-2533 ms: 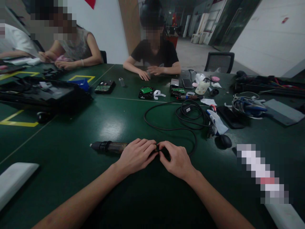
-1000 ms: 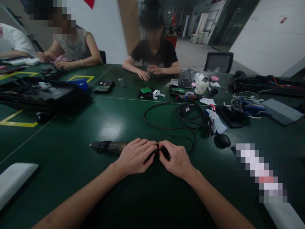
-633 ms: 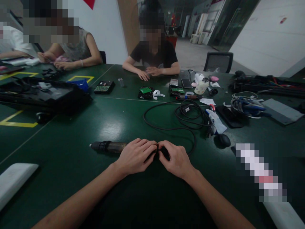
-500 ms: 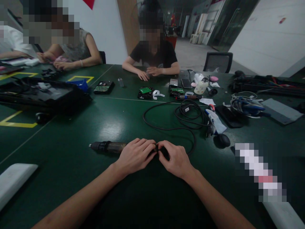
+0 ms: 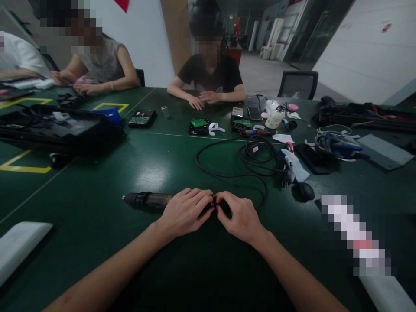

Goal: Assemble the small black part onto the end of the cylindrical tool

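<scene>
A dark electric screwdriver (image 5: 147, 200) lies on the green table (image 5: 97, 208), tip pointing left. My left hand (image 5: 186, 213) rests curled over its rear end. My right hand (image 5: 238, 216) is pinched against the left hand's fingertips, where the black cable (image 5: 234, 175) joins the tool. What sits between the fingertips is hidden. The cable loops away from my hands to a coil (image 5: 260, 156) farther back.
A black case (image 5: 58, 130) stands at the left. Circuit boards (image 5: 199, 125), phones, a black mouse (image 5: 303, 191) and tangled cables (image 5: 338, 143) lie mid-table and right. Three people sit on the far side, hands on the table. A white slab (image 5: 19, 247) lies near left.
</scene>
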Demonstrator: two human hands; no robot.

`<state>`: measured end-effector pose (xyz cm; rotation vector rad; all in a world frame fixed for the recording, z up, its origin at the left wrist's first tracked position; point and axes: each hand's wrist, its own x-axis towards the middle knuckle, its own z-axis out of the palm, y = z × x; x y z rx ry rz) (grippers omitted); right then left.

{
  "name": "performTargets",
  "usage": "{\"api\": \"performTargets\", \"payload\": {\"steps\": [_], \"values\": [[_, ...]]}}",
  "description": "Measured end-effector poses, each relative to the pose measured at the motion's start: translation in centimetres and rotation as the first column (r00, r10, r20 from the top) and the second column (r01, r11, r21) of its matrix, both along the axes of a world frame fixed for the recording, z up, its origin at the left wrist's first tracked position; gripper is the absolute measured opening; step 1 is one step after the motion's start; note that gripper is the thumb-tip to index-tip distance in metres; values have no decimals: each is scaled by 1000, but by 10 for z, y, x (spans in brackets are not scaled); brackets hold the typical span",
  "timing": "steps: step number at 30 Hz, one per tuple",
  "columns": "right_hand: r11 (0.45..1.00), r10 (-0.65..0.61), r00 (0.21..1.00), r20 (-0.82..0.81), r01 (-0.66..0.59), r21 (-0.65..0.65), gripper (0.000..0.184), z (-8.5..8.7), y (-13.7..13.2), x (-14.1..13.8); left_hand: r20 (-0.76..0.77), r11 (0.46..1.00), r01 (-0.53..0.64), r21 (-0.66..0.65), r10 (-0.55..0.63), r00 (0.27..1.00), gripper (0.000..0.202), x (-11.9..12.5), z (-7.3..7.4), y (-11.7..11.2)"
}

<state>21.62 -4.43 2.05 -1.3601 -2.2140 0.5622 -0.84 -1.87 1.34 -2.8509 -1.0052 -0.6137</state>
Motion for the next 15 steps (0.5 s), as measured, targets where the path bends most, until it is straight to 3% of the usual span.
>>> {"api": "performTargets", "payload": {"steps": [3, 8, 15], "values": [[1000, 6, 1000, 8, -6, -3, 11, 1, 0, 0, 12, 999, 36, -13, -36, 999, 24, 0, 1, 0], [1000, 12, 1000, 3, -12, -10, 11, 2, 0, 0, 13, 1000, -25, -1, 25, 1000, 22, 0, 1, 0], [1000, 8, 1000, 3, -8, 1, 12, 1, 1, 0, -7, 999, 34, -26, -34, 999, 24, -1, 0, 1]]}}
